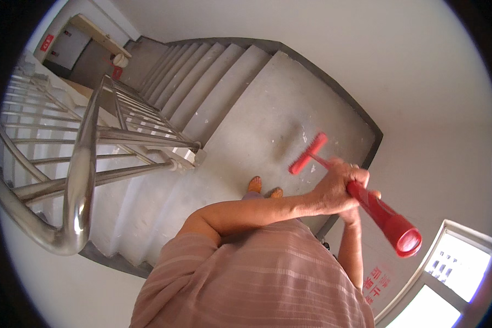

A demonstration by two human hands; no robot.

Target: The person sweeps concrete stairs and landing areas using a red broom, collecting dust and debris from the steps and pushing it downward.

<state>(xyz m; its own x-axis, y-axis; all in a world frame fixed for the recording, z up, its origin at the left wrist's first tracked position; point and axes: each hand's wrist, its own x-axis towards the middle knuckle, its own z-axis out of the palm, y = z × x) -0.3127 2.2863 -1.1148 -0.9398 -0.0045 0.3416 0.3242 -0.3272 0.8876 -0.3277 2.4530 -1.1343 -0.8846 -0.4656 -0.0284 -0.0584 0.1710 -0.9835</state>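
Observation:
A red brush (308, 153) with short bristles along a crossbar hangs above the landing floor, beyond my hands. Its red handle (383, 217) slants back toward the lower right and ends in a wide, flashlight-like round head. My left hand (340, 186) is closed around the handle; the arm from the left side of the picture reaches across my body to it. Mostly hidden behind that hand, another hand (348, 211) is at the same handle, and its forearm comes up on the right. Because the arms overlap, the finger placement of the rear hand is only partly visible.
Concrete stairs (213, 86) run off at the upper left, others beside the landing (246, 135). A stainless steel railing (82, 176) stands at left. A white bucket (120, 60) is near a doorway. White walls and a window (459, 262) are at right.

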